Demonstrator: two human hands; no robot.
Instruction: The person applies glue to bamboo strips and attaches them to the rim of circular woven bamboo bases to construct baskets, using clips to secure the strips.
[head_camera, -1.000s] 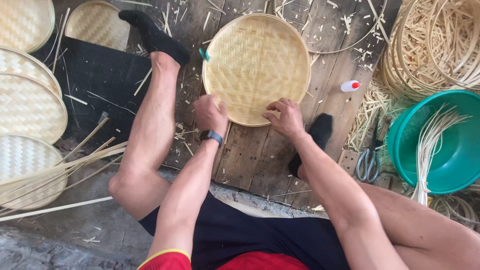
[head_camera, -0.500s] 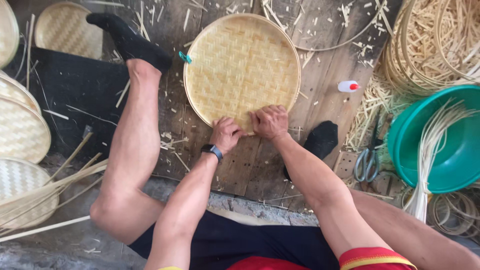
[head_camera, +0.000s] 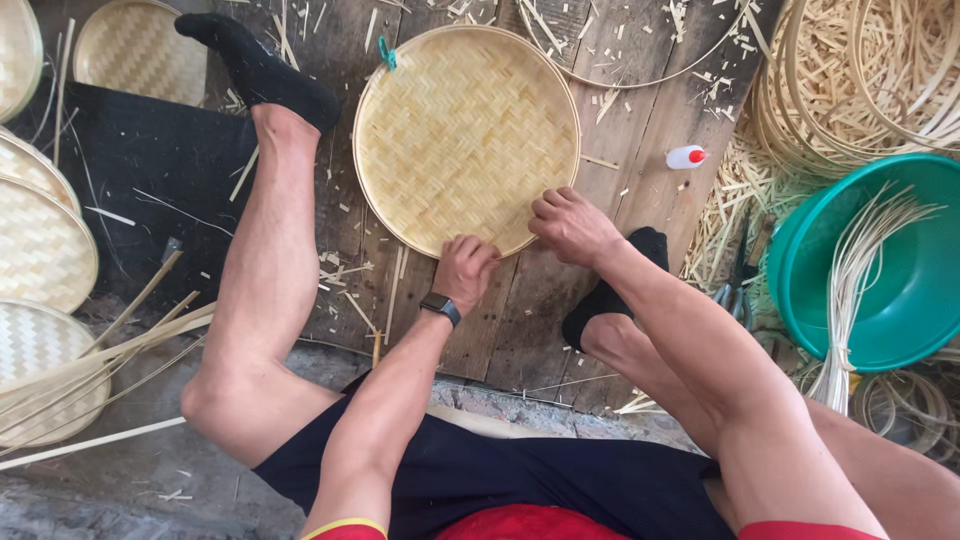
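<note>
Now | left hand (head_camera: 465, 272) fingers pinching woven tray (head_camera: 466, 138) rim | right hand (head_camera: 572, 226) likewise | red-capped white bottle (head_camera: 686, 157) beside

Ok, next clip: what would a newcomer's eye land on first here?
The round woven bamboo tray lying flat on the plank floor at centre, with the left hand and right hand both at its near rim. Next, the bright green basin at the right holding pale strips, and the stack of finished trays along the left edge.
</note>
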